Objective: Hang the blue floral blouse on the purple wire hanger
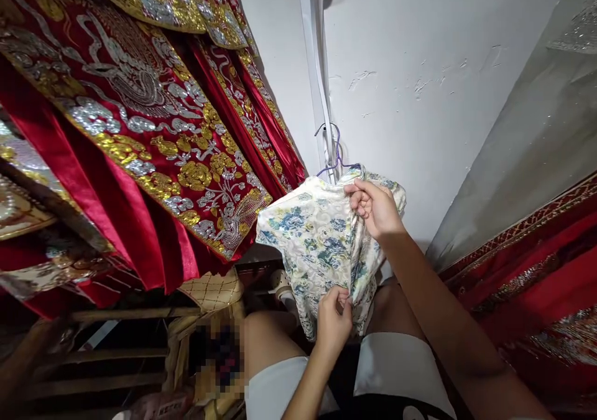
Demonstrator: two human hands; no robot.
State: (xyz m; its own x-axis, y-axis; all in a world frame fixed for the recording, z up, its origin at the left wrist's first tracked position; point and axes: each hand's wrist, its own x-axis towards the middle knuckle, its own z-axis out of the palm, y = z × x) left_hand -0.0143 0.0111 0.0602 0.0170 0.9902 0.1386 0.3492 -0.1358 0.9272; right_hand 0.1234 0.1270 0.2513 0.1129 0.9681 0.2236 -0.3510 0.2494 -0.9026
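A white short-sleeved garment (pixel 317 239) with blue and yellow flowers hangs on a purple wire hanger (pixel 339 152) in front of my knees. Along its front opening, my right hand (pixel 373 205) pinches the fabric edge near the neckline. Lower on the same edge, my left hand (pixel 334 320) is closed on the cloth, fingers pressed together. The hanger's hook stands in front of a pale upright strip on the wall, and I cannot tell what it hangs from.
Red costumes with gold and silver embroidery (pixel 186 140) hang close on the left. More red sequined cloth (pixel 536 277) is at the right. A white wall (pixel 396 65) rises behind the garment. Below left stands a wooden frame (pixel 116 354) beside a cream quilted cushion (pixel 214 292).
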